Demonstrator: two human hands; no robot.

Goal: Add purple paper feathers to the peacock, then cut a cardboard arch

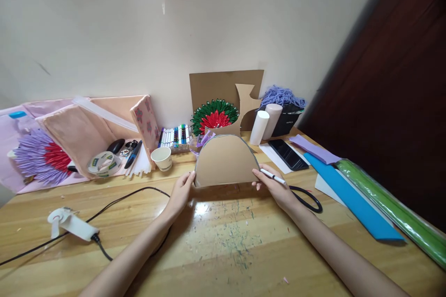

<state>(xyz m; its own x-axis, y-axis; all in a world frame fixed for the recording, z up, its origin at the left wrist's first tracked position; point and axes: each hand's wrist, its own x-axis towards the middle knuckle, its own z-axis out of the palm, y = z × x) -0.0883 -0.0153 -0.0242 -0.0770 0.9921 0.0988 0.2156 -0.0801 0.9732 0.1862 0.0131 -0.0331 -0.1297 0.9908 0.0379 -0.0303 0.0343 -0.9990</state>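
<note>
A half-round piece of brown cardboard (226, 161) is held up above the table, its straight edge toward me and a dark line along its curve. My left hand (181, 191) pinches its lower left corner between thumb and fingers. At the lower right corner, my right hand (273, 185) grips the cardboard, with a white marker (273, 176) also tucked in that hand. Behind the piece, a green and red paper fan flower (216, 115) and a cut cardboard offcut (245, 102) lean near a brown cardboard sheet (212, 86).
On the left stand a pink fabric box (114, 106), a tape roll (104, 163), a paper cup (162, 158), markers (175, 137) and a white corded tool, likely a glue gun (71, 222). To the right lie a phone (287, 153), blue paper (351, 199), a green plastic-wrapped roll (386, 209) and a black cable (311, 199).
</note>
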